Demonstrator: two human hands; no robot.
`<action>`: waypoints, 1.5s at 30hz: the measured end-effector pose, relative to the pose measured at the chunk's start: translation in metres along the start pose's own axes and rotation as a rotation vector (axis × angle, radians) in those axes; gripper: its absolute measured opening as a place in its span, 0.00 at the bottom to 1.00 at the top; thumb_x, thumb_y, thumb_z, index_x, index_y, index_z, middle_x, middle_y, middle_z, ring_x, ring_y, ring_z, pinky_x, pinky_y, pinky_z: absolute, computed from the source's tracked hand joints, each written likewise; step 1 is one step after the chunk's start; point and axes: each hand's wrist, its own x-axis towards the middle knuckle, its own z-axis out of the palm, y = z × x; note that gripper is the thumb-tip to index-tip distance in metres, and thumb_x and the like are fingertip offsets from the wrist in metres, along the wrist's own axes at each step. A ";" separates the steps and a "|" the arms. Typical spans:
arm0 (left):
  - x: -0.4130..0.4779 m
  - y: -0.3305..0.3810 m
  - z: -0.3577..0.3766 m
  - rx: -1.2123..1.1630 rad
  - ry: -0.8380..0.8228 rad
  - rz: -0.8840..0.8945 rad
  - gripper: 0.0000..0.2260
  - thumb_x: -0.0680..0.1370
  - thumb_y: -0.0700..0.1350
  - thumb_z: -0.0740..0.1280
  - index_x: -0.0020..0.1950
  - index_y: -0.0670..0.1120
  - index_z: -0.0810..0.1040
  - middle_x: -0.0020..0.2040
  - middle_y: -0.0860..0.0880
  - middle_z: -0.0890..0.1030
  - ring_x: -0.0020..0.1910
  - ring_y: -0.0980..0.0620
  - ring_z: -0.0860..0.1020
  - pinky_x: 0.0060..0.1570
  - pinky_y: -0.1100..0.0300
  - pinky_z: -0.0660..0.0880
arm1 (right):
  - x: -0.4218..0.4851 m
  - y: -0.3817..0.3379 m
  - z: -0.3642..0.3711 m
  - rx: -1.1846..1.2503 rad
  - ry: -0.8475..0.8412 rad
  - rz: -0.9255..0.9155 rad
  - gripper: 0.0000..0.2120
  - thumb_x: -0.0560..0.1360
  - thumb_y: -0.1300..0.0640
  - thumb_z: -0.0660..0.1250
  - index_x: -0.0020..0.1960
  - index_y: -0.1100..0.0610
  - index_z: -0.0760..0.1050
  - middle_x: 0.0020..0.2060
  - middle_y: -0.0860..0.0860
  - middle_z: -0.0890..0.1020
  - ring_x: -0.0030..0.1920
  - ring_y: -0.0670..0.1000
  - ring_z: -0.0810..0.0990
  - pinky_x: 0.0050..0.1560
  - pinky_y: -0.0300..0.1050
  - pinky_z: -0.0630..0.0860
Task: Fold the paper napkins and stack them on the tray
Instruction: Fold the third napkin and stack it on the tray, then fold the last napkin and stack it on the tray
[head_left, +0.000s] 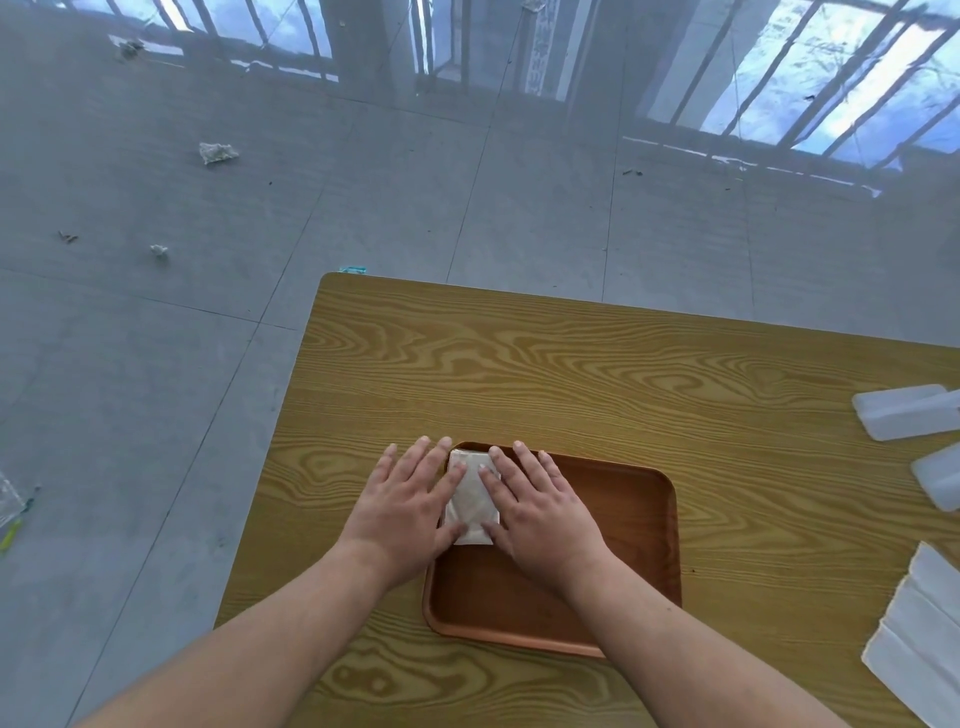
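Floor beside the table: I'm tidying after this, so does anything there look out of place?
Yes. Crumpled paper scraps and small debris lie scattered on the grey floor left of the table, away from the tray.

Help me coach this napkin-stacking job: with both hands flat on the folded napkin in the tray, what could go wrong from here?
1. The folded napkin lies tight in the far-left corner of the tray; later ones could ride up the rim and the stack may lean.
2. The left hand and right hand cover its sides; lifting off might let the fold spring open.
3. The unfolded napkins lie at the table's right edge and could slip off.
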 end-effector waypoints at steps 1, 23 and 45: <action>-0.002 0.000 0.000 0.018 0.031 0.074 0.33 0.81 0.67 0.52 0.82 0.52 0.60 0.83 0.47 0.56 0.82 0.47 0.51 0.80 0.45 0.46 | -0.001 0.000 -0.001 -0.020 0.001 -0.030 0.31 0.83 0.40 0.58 0.81 0.55 0.62 0.80 0.54 0.62 0.81 0.59 0.56 0.79 0.59 0.56; -0.024 -0.015 0.008 0.076 -0.004 0.366 0.37 0.77 0.70 0.58 0.79 0.49 0.66 0.80 0.43 0.63 0.81 0.45 0.57 0.75 0.39 0.52 | -0.005 0.012 0.017 0.008 -0.121 -0.168 0.41 0.80 0.30 0.48 0.83 0.51 0.39 0.82 0.54 0.39 0.79 0.53 0.28 0.79 0.55 0.32; 0.067 0.152 -0.048 0.093 -0.022 0.527 0.34 0.77 0.71 0.56 0.78 0.53 0.70 0.79 0.47 0.66 0.79 0.45 0.64 0.78 0.42 0.58 | -0.152 0.097 0.015 0.218 0.095 0.497 0.37 0.80 0.29 0.46 0.84 0.45 0.45 0.83 0.50 0.48 0.82 0.54 0.37 0.80 0.61 0.39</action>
